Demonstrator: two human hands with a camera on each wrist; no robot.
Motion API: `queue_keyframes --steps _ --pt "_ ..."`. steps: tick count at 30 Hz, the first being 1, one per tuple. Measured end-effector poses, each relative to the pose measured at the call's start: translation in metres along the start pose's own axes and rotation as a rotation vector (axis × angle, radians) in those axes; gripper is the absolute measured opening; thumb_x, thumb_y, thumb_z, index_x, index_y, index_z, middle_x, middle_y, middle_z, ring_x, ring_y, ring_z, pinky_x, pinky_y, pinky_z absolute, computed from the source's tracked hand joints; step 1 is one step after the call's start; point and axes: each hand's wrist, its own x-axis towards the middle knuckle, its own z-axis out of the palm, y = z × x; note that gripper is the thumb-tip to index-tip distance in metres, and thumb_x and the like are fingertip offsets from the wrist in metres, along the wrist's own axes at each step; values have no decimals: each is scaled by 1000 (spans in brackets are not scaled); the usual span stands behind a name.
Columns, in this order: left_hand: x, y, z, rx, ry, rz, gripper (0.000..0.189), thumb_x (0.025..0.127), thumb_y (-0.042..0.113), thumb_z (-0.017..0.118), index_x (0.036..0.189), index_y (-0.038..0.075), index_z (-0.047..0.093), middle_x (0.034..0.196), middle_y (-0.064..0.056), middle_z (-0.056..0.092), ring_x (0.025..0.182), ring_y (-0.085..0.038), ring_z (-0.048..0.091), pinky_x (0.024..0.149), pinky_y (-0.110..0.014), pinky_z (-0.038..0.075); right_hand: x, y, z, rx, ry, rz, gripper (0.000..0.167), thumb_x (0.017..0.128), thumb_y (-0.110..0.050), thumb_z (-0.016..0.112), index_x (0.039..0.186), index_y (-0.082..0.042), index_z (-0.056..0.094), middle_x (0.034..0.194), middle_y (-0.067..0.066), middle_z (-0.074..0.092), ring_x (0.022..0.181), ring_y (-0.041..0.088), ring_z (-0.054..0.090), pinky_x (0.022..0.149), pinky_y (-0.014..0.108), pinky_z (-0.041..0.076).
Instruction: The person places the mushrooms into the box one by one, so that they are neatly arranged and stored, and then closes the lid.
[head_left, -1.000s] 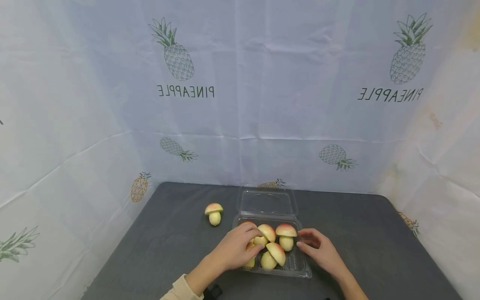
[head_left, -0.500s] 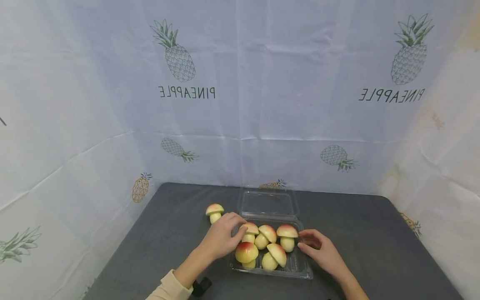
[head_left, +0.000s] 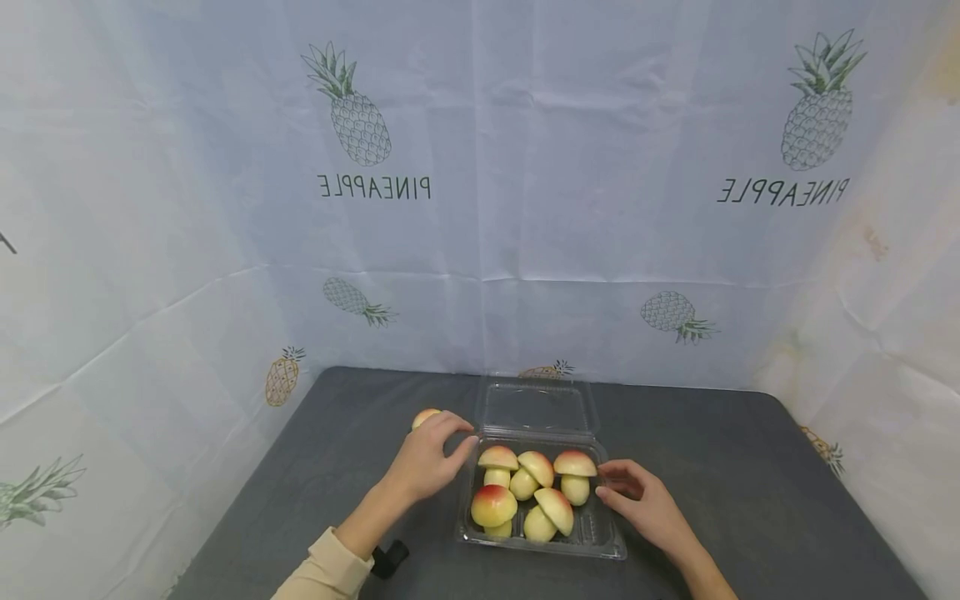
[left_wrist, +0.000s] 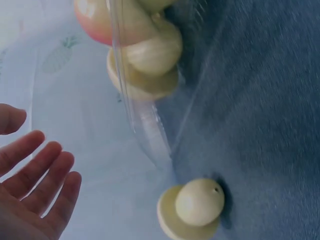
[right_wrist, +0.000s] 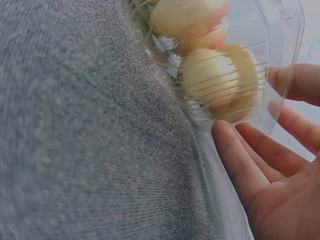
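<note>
A clear plastic clamshell box [head_left: 589,527] stands with its lid [head_left: 537,407] laid back, away from me. In its base lie several toy mushrooms [head_left: 492,504] with red-yellow caps and pale stems. My right hand [head_left: 643,504] rests its fingertips [right_wrist: 222,131] against the box's right side. Nothing is between the fingers of my left hand [head_left: 423,460], which hovers at the box's left edge, fingers extended. Beyond it, outside the box, one loose mushroom [head_left: 423,417] lies on the table; the left hand covers most of it in the head view. The left wrist view shows this mushroom's round stem [left_wrist: 201,201].
A dark grey cloth-covered table [head_left: 712,450] carries everything. Pale hanging fabric [head_left: 570,225] with pineapple prints encloses its back and sides. A small black object [head_left: 390,558] shows by the left wrist.
My left hand has let go of a mushroom at the box's left side and moved left and away, toward the loose one. My right hand stays at the box.
</note>
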Motion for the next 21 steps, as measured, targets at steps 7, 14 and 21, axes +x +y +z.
queue_keyframes --steps 7,14,21 --pt "3 -16 -4 -5 47 -29 12 94 18 74 104 10 74 102 2 69 100 -21 66 84 -43 56 0 2 -1 11 -8 -2 40 93 -17 76 129 -4 63 131 15 63 112 25 65 83 29 56" --pt "2 -34 0 -28 114 -69 13 92 15 75 104 10 73 103 -4 69 98 -28 66 81 -47 56 0 4 -1 -1 -18 -8 41 93 -21 76 128 -5 63 129 15 64 111 23 65 83 29 56" --pt "5 -45 2 -28 101 -131 16 94 17 74 107 8 73 107 -7 68 102 -29 65 86 -51 54 0 3 -1 -5 -17 -16 40 94 -20 76 128 -5 63 129 16 64 109 21 65 82 29 56"
